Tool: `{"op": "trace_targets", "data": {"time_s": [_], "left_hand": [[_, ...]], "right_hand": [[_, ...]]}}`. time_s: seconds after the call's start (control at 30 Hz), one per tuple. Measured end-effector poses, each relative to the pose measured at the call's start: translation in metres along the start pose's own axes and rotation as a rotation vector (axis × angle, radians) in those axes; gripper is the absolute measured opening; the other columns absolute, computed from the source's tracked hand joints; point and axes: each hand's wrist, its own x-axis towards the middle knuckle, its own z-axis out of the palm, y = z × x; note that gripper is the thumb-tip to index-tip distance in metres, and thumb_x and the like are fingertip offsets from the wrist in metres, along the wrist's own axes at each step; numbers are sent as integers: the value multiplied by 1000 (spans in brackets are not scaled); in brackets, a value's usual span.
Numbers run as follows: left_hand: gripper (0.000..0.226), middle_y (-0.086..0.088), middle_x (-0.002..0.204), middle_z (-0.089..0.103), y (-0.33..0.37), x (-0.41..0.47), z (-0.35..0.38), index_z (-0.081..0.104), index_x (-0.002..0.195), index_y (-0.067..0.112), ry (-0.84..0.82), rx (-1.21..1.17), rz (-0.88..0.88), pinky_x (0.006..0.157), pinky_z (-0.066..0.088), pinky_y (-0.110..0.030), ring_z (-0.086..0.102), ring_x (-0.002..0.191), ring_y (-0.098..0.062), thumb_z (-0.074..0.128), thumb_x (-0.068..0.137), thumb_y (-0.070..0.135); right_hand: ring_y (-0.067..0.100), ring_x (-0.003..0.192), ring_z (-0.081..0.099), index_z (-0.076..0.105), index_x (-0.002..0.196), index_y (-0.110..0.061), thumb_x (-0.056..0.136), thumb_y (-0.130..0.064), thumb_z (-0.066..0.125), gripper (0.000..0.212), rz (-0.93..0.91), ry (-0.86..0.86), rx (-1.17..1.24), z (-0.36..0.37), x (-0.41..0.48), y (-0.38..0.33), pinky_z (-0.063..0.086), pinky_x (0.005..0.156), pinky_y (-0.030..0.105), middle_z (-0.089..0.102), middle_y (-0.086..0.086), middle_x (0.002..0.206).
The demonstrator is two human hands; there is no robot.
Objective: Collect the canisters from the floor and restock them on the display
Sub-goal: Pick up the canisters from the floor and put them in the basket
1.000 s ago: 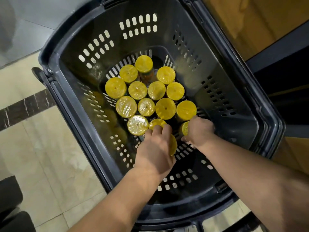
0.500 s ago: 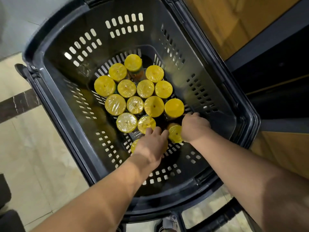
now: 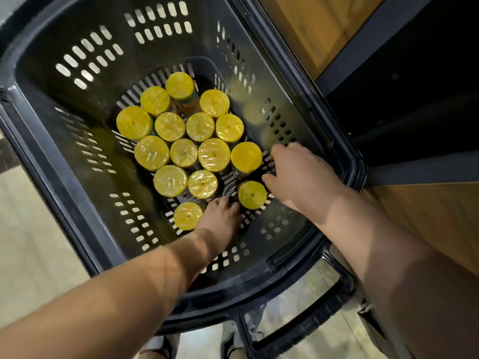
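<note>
Several yellow-lidded canisters (image 3: 182, 146) stand upright and packed together on the floor of a dark slotted basket (image 3: 59, 161). Two more stand apart at the near end: one on the left (image 3: 188, 215) and one on the right (image 3: 252, 195). My left hand (image 3: 220, 218) reaches down between these two with its fingertips at the basket floor, holding nothing. To the right of the right canister is my right hand (image 3: 293, 174). Its fingers are spread and relaxed, its thumb is close to that lid, and it grips nothing.
The basket's pull handle (image 3: 298, 332) sticks out at the near side, above my shoes (image 3: 233, 345). A wooden display unit (image 3: 311, 29) with a dark shelf recess (image 3: 414, 99) stands right of the basket. Tiled floor (image 3: 31, 242) lies to the left.
Both hands have come off the canisters they were setting down. Those two canisters now stand free at the near end. My right hand has drawn back to the right.
</note>
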Motion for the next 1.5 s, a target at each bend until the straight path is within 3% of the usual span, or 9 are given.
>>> {"op": "trace_targets", "data": {"time_s": [0.17, 0.4, 0.57, 0.73, 0.83, 0.97, 1.1, 1.3, 1.5], "left_hand": [[42, -12, 148, 34, 1, 4, 2, 53, 141, 20, -24, 100, 43, 96, 41, -42, 24, 142, -44, 51, 99, 18], [52, -8, 157, 25, -6, 0, 7, 47, 147, 27, -97, 208, 82, 100, 41, -44, 22, 144, -39, 57, 97, 20], [61, -8, 156, 24, -10, -1, 13, 38, 152, 29, -120, 167, 66, 97, 41, -41, 27, 138, -34, 60, 95, 22], [80, -10, 161, 19, -19, -15, 0, 20, 158, 25, -129, 60, 77, 114, 35, -44, 26, 145, -32, 64, 92, 16], [85, -10, 159, 20, -28, -46, -20, 22, 157, 24, -150, -55, 5, 112, 37, -41, 27, 145, -30, 71, 88, 12], [73, -9, 151, 32, -50, -114, -60, 34, 151, 23, 47, -298, -109, 107, 45, -42, 40, 135, -31, 71, 89, 23], [68, -9, 143, 44, -64, -187, -109, 50, 143, 22, 344, -501, -178, 105, 46, -49, 45, 132, -35, 78, 82, 29], [65, -4, 142, 48, -58, -296, -207, 54, 139, 21, 636, -512, -161, 112, 40, -48, 44, 133, -30, 78, 81, 37], [67, -3, 139, 50, -45, -376, -294, 56, 138, 22, 796, -486, -90, 108, 37, -40, 45, 130, -26, 82, 78, 35]], "right_hand": [[28, 83, 45, 46, 105, -18, 101, -37, 55, 21, -56, 42, 34, 0, -15, 4, 34, 68, 35, 50, 9, 116], [32, 94, 55, 52, 125, -15, 102, -40, 52, 34, -78, 48, 33, 2, -16, 5, 35, 70, 34, 51, 8, 121], [35, 104, 59, 53, 129, -17, 101, -42, 54, 37, -97, 61, -4, 8, -14, 5, 37, 72, 36, 53, 8, 124], [36, 106, 59, 53, 129, -17, 99, -36, 56, 36, -109, 35, -33, 6, -16, 4, 38, 73, 36, 53, 9, 124], [34, 112, 56, 53, 131, -17, 97, -35, 59, 39, -133, 61, 26, -4, -26, 3, 40, 78, 38, 52, 8, 126], [30, 120, 50, 54, 133, -18, 95, -32, 64, 42, -164, 164, 137, -38, -60, 3, 43, 92, 41, 53, 6, 126], [28, 129, 44, 51, 140, -25, 94, -32, 68, 50, -169, 235, 212, -82, -108, 0, 40, 104, 42, 51, 2, 137], [23, 129, 44, 51, 138, -33, 93, -34, 68, 48, -159, 381, 262, -146, -206, -19, 39, 107, 44, 49, -4, 139], [26, 121, 51, 53, 137, -25, 91, -34, 70, 50, -142, 556, 294, -208, -297, -39, 47, 97, 45, 53, 1, 133]]}}
